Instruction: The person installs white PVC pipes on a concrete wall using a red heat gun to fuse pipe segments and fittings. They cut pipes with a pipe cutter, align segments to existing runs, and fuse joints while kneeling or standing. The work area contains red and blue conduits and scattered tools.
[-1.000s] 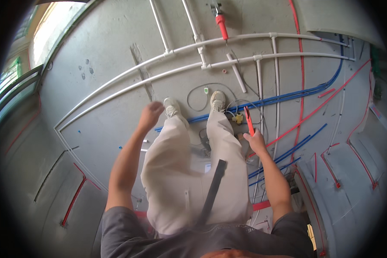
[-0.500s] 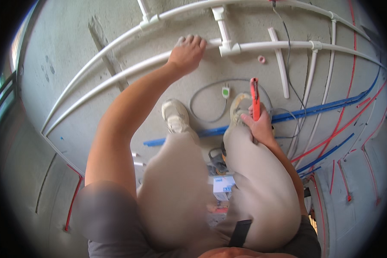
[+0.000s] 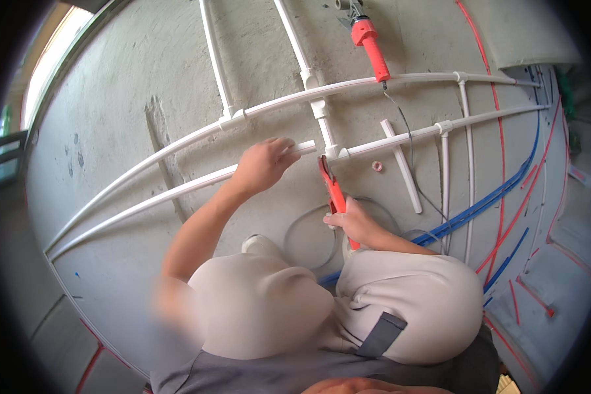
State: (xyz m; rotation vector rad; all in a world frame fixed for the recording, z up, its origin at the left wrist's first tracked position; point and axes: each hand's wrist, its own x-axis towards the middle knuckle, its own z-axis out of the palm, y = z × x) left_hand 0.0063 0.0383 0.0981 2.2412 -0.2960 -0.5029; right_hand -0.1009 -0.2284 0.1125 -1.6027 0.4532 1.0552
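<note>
My left hand is wrapped over a long white plastic pipe, close to its free end. That end stands a short gap away from a white tee fitting, which joins a short upright pipe and another run to the right. In my right hand is a red pipe cutter, gripped by its handles. The cutter's head points away from me, beside the gap between pipe end and tee. Whether its jaws touch anything I cannot tell.
A red-handled heating tool lies at the far side, its grey cable trailing toward me. Beyond my hands runs a second white pipe. A loose white pipe piece, a small pink ring and blue pipes lie to the right.
My right hand has brought the pipe cutter forward from beside my shoe to near the tee. A gap now shows between pipe end and tee. The view has shifted, revealing the heating tool.
</note>
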